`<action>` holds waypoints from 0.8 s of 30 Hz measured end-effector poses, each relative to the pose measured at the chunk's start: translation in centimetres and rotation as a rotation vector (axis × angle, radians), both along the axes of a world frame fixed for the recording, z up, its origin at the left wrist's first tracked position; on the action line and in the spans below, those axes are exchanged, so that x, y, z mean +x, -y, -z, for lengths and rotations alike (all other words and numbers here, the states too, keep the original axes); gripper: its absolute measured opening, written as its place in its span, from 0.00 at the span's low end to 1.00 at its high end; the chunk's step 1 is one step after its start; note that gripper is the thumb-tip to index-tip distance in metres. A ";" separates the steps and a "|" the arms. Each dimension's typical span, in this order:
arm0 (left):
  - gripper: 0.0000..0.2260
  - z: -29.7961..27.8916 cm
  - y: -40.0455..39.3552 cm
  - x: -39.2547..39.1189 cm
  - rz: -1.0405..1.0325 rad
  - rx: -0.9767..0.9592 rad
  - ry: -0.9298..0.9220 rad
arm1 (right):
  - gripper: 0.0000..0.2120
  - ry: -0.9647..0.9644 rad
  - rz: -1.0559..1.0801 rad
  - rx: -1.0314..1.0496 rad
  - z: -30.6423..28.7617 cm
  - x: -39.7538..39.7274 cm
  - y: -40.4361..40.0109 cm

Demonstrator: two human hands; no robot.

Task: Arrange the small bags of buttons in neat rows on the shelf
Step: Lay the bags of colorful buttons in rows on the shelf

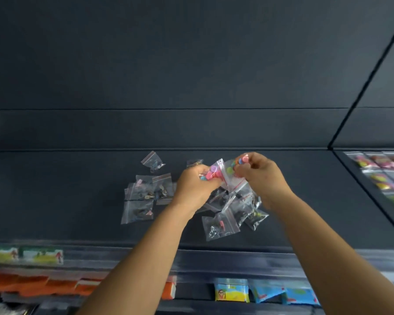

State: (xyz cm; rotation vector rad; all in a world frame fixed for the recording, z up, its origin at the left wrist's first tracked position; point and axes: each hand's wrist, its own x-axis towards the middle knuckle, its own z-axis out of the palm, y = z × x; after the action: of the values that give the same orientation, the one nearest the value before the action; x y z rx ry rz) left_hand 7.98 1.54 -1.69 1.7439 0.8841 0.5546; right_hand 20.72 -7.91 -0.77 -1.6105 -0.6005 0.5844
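**Head view: two button bags held above a loose pile**

The head view showed both hands raised just above centre of the frame, over a dark shelf [55, 189]. The left hand [192, 185] pinched a clear bag of pink buttons [213, 172]; the right hand [263, 176] had its fingers curled round a second bag of bright buttons [233, 172]. The two bags touched, their red zip edges tilted, the second hanging with its seal downward.

Below and left of the hands, a pile of bags [223, 214] lay scattered at mixed angles, none sharing a common axis, some overlapping.

The bags looked light, soft and slippery, the buttons shifting inside as a lump. A pinch at the zip edge or a corner would probably hold best; squeezing the middle would likely bunch the contents.

Other packets [380, 176] lay in rows at the right edge.
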 end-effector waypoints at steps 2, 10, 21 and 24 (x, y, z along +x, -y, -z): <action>0.04 -0.3 1.0 1.1 0.030 0.011 0.008 | 0.06 -0.032 0.041 0.026 -0.4 0.4 1.5; 0.07 -0.7 7.1 7.8 0.266 -0.034 0.051 | 0.08 -0.087 0.259 0.018 -0.8 3.5 8.8; 0.03 -1.3 20.8 18.9 0.378 -0.134 0.079 | 0.04 -0.079 0.464 -0.018 -0.4 11.9 23.3; 0.01 -1.6 25.6 21.8 0.385 -0.185 0.104 | 0.09 -0.103 0.481 -0.014 -0.5 14.7 27.8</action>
State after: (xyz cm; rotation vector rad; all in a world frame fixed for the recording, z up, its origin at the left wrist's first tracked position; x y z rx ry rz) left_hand 29.82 -24.02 -0.10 1.6449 0.4912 0.2950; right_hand 35.47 -35.69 -0.24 -1.6517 -0.1204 0.3092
